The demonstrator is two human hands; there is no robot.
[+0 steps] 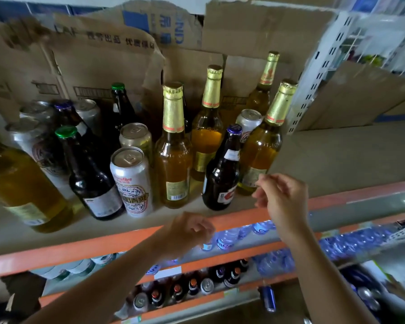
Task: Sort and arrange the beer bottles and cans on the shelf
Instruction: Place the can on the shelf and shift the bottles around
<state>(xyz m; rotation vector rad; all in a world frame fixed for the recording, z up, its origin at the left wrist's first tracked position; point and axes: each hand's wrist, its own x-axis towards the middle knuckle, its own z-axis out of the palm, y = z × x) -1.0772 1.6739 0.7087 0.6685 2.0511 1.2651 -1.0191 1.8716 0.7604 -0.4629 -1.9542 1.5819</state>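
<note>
nearest, left hand hangs before the orange shelf edge, fingers loosely curled, holding nothing. right hand, a little higher and farther in, has its fingers half curled with a narrow gap to the thumb. they hold nothing and lie at the foot of the rightmost gold-foil bottle; whether they touch the glass i cannot tell. just left of that hand, at the shelf front, stands the dark purple-capped bottle. further left along the front: a second gold-foil bottle, a white can, a dark green-capped bottle. behind them more bottles and cans stand mixed, kinds not grouped, so i judge the sorting barely begun. handling, as judged: glass bottles heavy, smooth, breakable, tall enough to topple; take each round the body below the shoulder, not by the foil neck. cans lighter, thin-walled, liable to dent; wrap round the middle without squeezing. farthest, torn cardboard lines the back of the shelf.
</note>
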